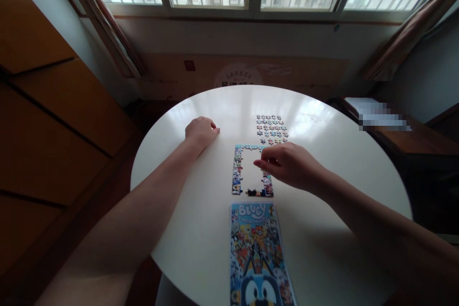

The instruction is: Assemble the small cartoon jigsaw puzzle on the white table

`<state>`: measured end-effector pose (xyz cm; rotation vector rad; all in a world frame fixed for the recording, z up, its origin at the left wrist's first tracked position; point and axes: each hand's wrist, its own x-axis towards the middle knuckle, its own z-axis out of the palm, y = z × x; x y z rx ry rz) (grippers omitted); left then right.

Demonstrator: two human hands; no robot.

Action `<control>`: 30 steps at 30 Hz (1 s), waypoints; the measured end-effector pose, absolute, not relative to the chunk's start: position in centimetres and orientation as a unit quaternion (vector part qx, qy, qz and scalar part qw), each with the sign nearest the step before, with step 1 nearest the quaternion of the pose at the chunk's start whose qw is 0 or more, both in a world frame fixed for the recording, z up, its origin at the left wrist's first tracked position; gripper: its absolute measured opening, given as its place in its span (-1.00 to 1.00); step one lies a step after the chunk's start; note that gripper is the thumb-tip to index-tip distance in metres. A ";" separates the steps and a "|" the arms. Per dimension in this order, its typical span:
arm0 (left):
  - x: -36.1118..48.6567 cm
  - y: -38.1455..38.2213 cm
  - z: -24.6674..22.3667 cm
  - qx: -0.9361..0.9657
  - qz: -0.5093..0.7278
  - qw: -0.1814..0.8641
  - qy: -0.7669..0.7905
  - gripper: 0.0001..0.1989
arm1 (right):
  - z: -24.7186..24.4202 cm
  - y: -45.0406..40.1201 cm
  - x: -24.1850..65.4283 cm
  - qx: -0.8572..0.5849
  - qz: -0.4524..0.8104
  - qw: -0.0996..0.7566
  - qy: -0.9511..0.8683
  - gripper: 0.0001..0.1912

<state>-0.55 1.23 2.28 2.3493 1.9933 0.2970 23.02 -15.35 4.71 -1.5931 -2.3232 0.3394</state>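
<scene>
My left hand (202,132) rests on the white table, its fingers curled in and no object showing in it. Over the right side of a jigsaw border (236,172) hovers my right hand (289,163), fingers bent toward the thumb; whether a small piece sits between them is too small to make out. The border is a joined rectangular ring of colourful pieces, its middle showing bare tabletop, with a gap in the lower edge near the left corner. Beyond it lie loose jigsaw pieces (271,128) in rows, the nearest ones close to my right hand.
A blue "Bluey" picture sheet (260,253) lies at the near side of the round white table (193,244). A wooden cabinet (46,119) stands left. Behind the table are a windowed wall and a printed box (161,74). Right is a brown side surface (412,136) with papers.
</scene>
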 end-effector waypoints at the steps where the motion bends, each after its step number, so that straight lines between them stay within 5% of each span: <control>1: -0.6 1.2 2.3 0.760 0.098 0.031 0.641 -0.70 | 4.6 -15.2 23.1 -0.554 0.118 0.161 -0.808 -0.58; 11: -1.1 1.7 2.3 0.779 0.178 0.017 0.601 -0.69 | 3.9 -14.8 23.3 -0.546 0.099 0.250 -0.794 -0.59; 19: 1.3 -3.4 4.4 0.885 0.338 0.143 0.285 -0.80 | 2.8 -13.8 23.7 -0.483 0.227 0.452 -0.715 -0.78; 30: 2.4 -5.6 5.3 0.890 0.350 0.229 0.181 -0.87 | 2.4 -13.2 23.8 -0.445 0.458 0.461 -0.616 -0.72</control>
